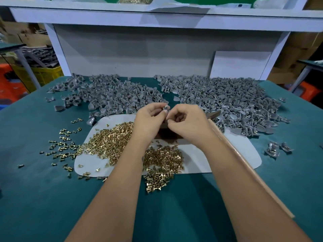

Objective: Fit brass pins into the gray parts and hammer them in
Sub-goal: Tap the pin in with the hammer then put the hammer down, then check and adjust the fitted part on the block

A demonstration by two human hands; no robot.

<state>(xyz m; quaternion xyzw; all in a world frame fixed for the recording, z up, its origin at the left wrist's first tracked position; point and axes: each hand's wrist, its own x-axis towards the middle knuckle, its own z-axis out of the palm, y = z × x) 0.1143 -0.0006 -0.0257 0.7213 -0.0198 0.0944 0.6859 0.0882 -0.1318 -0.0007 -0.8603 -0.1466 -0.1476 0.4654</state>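
Fingers of the left hand [150, 114] pinch a small gray part [166, 108] above the white mat [197, 159]. The right hand [187, 121], fingers curled, meets it there, hammer handle [244, 161] under its wrist. Brass pins [111, 138] lie heaped just below.

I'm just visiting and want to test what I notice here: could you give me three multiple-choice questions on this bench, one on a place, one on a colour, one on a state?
1. Where does the main heap of brass pins lie?
A. On the white mat
B. On the shelf
C. In a yellow crate

2. What colour is the table cover?
A. Red
B. Teal green
C. White

3. What is the left hand doing?
A. Lying flat
B. Gripping the hammer
C. Pinching a gray part

Answers: 1 A, pins are heaped on the mat; 2 B, the cloth is teal; 3 C, its fingers hold a small gray piece beside the right hand.
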